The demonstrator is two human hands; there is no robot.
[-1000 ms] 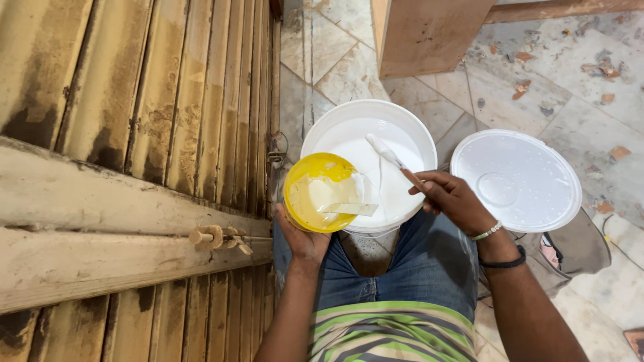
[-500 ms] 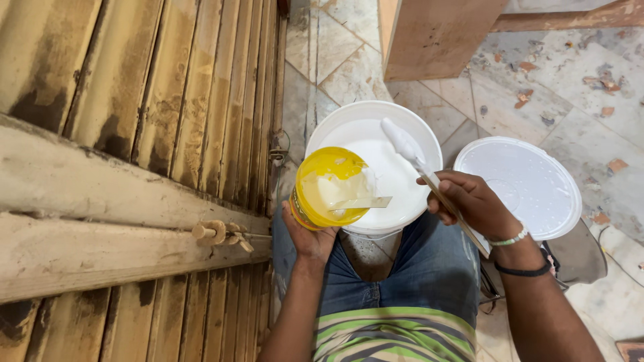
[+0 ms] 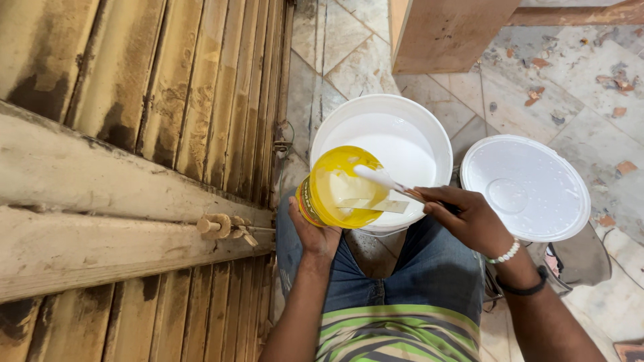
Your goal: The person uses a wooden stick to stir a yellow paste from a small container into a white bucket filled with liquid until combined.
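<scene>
The left hand [image 3: 314, 231] cups a yellow container [image 3: 341, 188] from below, its fingers wrapped on the underside and closed on it; the container is held tilted over the near rim of a white bucket [image 3: 443, 134] that stands on the tiled floor [image 3: 349, 60] between the person's knees. The right hand [image 3: 469, 218] has its fingers closed on the handle of a tool with a white-coated flat tip [image 3: 376, 177] (brush or spatula, I cannot tell which), and that tip reaches into the container's mouth. White paint fills the bucket and coats the inside of the container. A flat scraper blade [image 3: 382, 205] lies across the container's opening.

Judgement: the transfer goes well if the container stays above the bucket so drips fall back in, and if the tool is wiped on the inner rim. The white lid [image 3: 530, 191] lies on the floor just beside the bucket, to its right. The wooden slatted panel [image 3: 134, 134] stands on the left, near enough to catch splashes.
</scene>
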